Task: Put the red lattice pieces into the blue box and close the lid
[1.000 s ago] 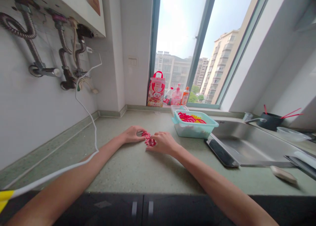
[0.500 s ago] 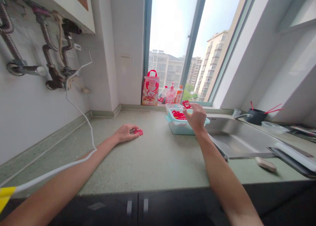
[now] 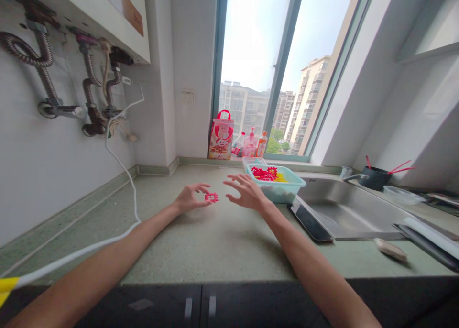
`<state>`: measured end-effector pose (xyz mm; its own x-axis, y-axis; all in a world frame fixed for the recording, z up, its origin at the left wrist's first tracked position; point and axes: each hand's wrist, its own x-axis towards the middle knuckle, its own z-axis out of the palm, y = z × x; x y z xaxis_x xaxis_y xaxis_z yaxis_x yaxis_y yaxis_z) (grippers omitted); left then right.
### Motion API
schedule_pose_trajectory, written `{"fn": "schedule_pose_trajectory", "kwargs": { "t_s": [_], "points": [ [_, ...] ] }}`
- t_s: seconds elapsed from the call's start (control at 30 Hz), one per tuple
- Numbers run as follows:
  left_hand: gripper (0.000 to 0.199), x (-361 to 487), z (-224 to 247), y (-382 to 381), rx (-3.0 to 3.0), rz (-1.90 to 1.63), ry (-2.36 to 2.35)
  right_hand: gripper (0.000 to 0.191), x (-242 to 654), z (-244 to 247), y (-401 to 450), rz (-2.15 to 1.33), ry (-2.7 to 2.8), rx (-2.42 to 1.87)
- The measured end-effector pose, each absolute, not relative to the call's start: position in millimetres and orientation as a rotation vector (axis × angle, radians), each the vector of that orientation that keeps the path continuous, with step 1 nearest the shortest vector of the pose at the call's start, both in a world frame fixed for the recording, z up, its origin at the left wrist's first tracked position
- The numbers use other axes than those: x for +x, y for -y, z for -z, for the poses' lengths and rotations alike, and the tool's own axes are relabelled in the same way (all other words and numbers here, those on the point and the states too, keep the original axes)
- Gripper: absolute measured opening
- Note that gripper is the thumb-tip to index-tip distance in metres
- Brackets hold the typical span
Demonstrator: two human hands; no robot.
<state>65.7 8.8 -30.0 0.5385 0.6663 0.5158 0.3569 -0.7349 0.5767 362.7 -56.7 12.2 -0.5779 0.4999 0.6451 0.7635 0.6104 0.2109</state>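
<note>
My left hand (image 3: pixel 189 198) pinches a small red plastic building piece (image 3: pixel 215 198) with notched edges and square openings, just above the countertop. To its right, my right hand (image 3: pixel 248 194) has its fingers spread and holds nothing; a short gap parts it from the piece. Just beyond the right hand stands a light teal plastic box (image 3: pixel 283 192), with red building pieces (image 3: pixel 263 174) and yellow ones (image 3: pixel 280 178) inside. One red piece (image 3: pixel 271 170) with openings lies on top of the pile at the back.
A black phone (image 3: pixel 311 223) lies between the box and the steel sink (image 3: pixel 353 208). A soap-like bar (image 3: pixel 390 249) rests at the sink's front. Bottles (image 3: pixel 250 144) and a printed bag (image 3: pixel 221 139) stand by the window. A white cable (image 3: pixel 134 194) crosses on the left.
My right hand has let go of a red piece, which now lies in the box, and moved left toward my left hand. The left hand, still pinching its piece, has shifted slightly right.
</note>
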Motion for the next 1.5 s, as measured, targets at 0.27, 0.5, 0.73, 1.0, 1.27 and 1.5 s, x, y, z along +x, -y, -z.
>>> {"fn": "schedule_pose_trajectory", "kwargs": {
  "t_s": [0.27,0.5,0.73,1.0,1.27,1.5],
  "points": [
    [0.087,72,27,-5,2.077,-0.792,-0.701,0.022,319,10,50,0.543,2.523,-0.803],
    [0.077,73,31,-9,2.15,-0.626,-0.781,0.038,423,-36,52,0.698,1.806,-1.309],
    [0.065,72,31,-10,2.257,-0.593,-0.855,0.039,502,-36,57,0.564,1.329,-2.008],
    [0.072,68,46,-31,2.128,-0.72,-0.78,0.054,544,-29,64,0.153,0.938,-2.1],
    [0.089,67,45,-35,1.951,-0.896,-0.805,0.051,518,-26,52,0.091,1.114,-2.044],
    [0.088,53,30,-38,1.818,-1.327,-0.874,0.047,437,-23,45,0.077,1.575,-1.812]
  ]
}}
